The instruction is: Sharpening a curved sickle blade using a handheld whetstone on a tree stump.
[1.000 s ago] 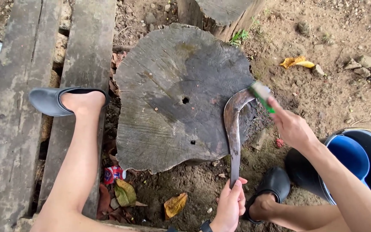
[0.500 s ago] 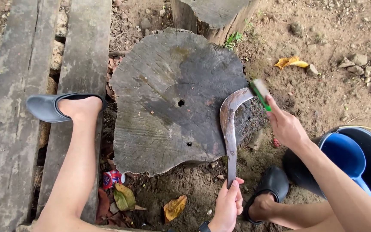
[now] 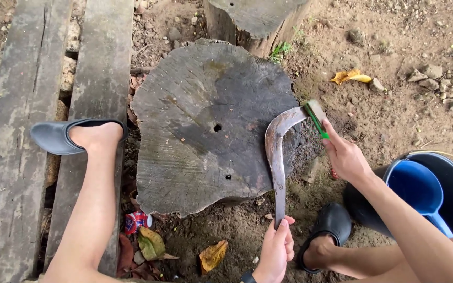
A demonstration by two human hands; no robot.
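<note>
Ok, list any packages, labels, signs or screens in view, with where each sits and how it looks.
Crumpled wrapper: on the dirt below the stump's lower-left edge, beside the person's left leg; small, crushed, red with white and blue patches.
No signs or screens show.

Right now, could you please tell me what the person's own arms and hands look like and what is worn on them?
Both forearms are bare, with no sleeves in view. The left hand has no glove or ring; a dark band, likely a watch, sits at its wrist. The right hand is likewise ungloved, its wrist bare.
</note>
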